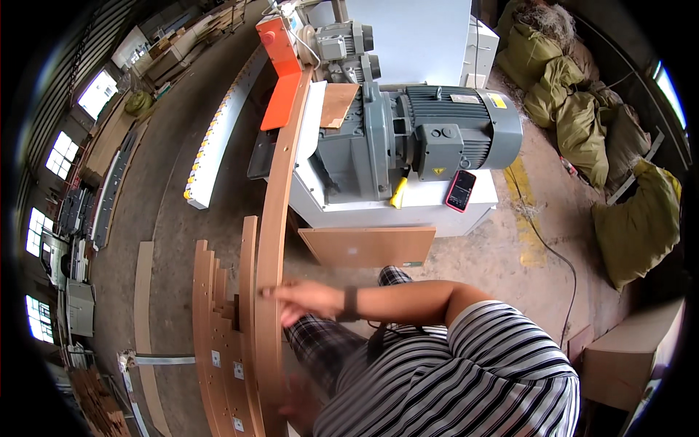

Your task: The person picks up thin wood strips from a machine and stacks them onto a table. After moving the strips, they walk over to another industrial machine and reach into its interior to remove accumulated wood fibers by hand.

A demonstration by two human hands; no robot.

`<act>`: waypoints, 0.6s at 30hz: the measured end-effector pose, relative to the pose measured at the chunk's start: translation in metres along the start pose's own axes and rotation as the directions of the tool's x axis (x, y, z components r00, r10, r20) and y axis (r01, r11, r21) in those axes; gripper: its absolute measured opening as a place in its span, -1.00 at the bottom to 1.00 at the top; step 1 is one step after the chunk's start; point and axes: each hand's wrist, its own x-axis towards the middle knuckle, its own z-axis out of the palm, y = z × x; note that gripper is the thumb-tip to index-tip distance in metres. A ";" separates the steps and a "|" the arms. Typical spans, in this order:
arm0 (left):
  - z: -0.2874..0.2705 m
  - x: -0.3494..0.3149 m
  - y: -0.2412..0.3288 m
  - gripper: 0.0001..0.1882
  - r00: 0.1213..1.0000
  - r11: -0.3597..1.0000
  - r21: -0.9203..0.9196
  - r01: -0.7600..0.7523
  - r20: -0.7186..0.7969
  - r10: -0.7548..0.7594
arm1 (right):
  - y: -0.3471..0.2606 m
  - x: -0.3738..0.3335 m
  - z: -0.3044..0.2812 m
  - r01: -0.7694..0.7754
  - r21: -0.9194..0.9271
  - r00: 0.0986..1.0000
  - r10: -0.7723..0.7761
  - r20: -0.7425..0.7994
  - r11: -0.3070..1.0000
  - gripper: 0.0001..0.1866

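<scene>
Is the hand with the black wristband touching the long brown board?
Touching. The head view shows the right hand with its fingers lying against the edge of the long wooden board, with no gap between them.

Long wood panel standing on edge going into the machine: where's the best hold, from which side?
Take the long wood panel mid-length by its thin top edge, coming from the person's side, where the right hand already rests. It stands on edge with other panels stacked close on its far side, so only this face is open. The left hand steadies it near the end.
</scene>
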 end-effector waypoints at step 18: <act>0.014 0.006 -0.001 -0.05 0.997 0.998 0.028 -0.058 -0.045 0.059 | 0.009 0.004 0.005 0.078 -0.023 0.997 -0.077 0.004 0.997 -0.40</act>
